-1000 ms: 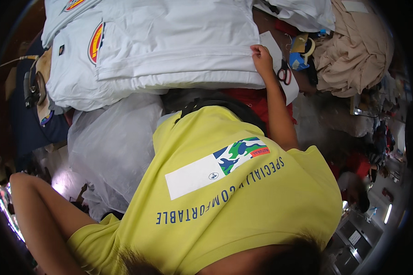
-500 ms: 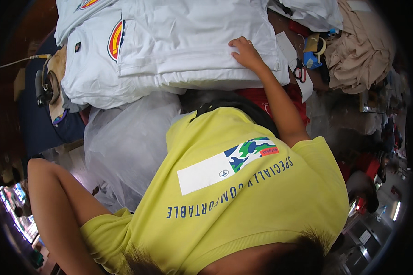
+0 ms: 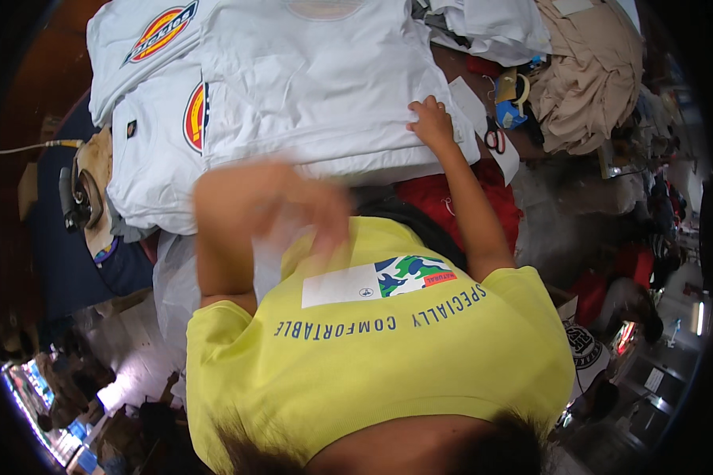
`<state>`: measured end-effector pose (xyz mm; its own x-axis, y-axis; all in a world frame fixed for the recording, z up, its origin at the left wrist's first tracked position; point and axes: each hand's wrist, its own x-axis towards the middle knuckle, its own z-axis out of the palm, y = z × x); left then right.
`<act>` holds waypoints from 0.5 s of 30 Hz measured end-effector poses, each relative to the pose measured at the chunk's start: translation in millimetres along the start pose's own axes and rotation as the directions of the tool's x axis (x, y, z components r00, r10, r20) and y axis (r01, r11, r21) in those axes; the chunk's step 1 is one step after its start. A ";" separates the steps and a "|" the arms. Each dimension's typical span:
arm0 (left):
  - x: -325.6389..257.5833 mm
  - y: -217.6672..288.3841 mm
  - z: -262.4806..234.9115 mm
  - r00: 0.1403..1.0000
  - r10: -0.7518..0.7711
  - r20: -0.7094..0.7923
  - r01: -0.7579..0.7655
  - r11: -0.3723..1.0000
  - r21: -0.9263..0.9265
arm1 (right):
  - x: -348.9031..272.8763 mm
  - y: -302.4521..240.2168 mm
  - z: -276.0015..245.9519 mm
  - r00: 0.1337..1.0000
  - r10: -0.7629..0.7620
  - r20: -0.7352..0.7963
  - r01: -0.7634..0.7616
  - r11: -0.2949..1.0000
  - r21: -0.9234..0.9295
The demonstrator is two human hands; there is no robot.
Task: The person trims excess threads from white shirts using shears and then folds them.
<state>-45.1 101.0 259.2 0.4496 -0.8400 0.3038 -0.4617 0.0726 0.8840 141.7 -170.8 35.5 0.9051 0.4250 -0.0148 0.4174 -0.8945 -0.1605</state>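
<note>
White folded shirts [image 3: 309,87] are stacked across the table top, with round red-and-yellow prints seen on those at the left. A black tape dispenser [image 3: 75,198] is seen at the far left edge. The left hand [image 3: 309,206] is raised above a clear plastic bag [image 3: 182,269] just below the stack; it is blurred, so its grip cannot be told. The right hand [image 3: 430,123] is laid on the lower right corner of the top shirt, fingers curled onto the cloth, nothing clasped. Red-handled scissors [image 3: 495,141] are seen just beside it, and beige cloth [image 3: 586,71] is heaped further right.
</note>
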 end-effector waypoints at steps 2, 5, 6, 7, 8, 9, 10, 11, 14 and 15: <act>24.7 -99.5 -8.0 0.814 -0.405 -0.417 0.412 0.908 -0.079 | 1.6 4.5 -1.9 0.998 0.034 0.053 -0.036 0.999 0.025; -5.0 -261.0 8.3 0.580 -0.529 -0.619 0.814 0.416 0.406 | 6.0 4.0 -7.9 0.981 0.062 0.185 -0.088 0.987 0.137; -11.2 -269.5 17.0 0.586 -0.499 -0.639 0.808 0.421 0.412 | 9.0 4.8 -12.2 0.964 0.084 0.254 -0.131 0.976 0.174; -9.0 -260.0 22.1 0.589 -0.427 -0.686 0.804 0.394 0.445 | 8.8 9.4 -11.0 0.971 0.057 0.233 -0.098 0.981 0.169; -9.0 -258.0 24.6 0.608 -0.417 -0.676 0.791 0.396 0.467 | 10.7 13.8 -10.3 0.967 0.047 0.252 -0.093 0.980 0.175; -12.5 -256.1 27.3 0.623 -0.409 -0.667 0.780 0.397 0.485 | 11.1 17.7 -8.9 0.961 0.035 0.274 -0.087 0.980 0.180; -18.2 -253.0 29.2 0.629 -0.404 -0.664 0.775 0.391 0.497 | 13.9 18.8 -8.4 0.954 0.012 0.299 -0.072 0.979 0.189; -23.9 -249.9 31.0 0.613 -0.425 -0.666 0.787 0.402 0.467 | 16.4 20.7 -8.4 0.949 -0.004 0.314 -0.072 0.971 0.229; -43.1 -234.0 28.8 0.562 -0.516 -0.646 0.826 0.390 0.407 | 23.8 28.1 -8.0 0.910 -0.066 0.408 -0.023 0.978 0.209; -52.2 -227.1 26.3 0.531 -0.563 -0.633 0.847 0.353 0.397 | 24.5 29.0 -11.0 0.887 -0.043 0.459 -0.079 0.967 0.242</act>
<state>16.1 114.2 33.3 0.9829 -0.1466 -0.1111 -0.0857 -0.8994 0.4286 176.9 -187.9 41.3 0.7481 0.4791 -0.4592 0.3128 -0.8648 -0.3927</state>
